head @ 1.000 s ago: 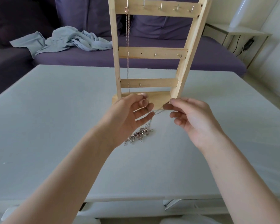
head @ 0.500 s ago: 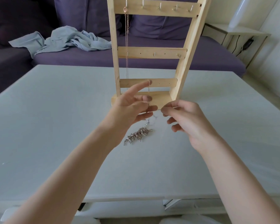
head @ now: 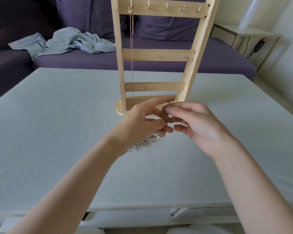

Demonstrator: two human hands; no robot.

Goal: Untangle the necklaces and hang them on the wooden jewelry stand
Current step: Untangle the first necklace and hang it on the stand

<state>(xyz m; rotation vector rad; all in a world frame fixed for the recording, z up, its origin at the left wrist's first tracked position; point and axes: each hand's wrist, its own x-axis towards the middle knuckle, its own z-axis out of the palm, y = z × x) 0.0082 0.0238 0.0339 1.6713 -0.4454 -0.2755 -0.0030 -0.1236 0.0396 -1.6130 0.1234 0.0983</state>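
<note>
The wooden jewelry stand rises upright at the table's far middle, with three crossbars carrying small hooks. A thin rose-gold necklace hangs from the top bar's leftmost hook. My left hand and my right hand meet just in front of the stand's base. Both pinch a fine chain that runs up between their fingertips. Below them a tangled silver necklace with small charms lies on the table, partly hidden by my left hand.
The pale grey table spreads wide on both sides. Behind it is a purple sofa with a crumpled light blue cloth. A white side table with a cable stands at the back right.
My hands have come closer together, and the right hand has moved left to pinch the chain near the left fingertips. My left forefinger has come down from the lowest crossbar.
</note>
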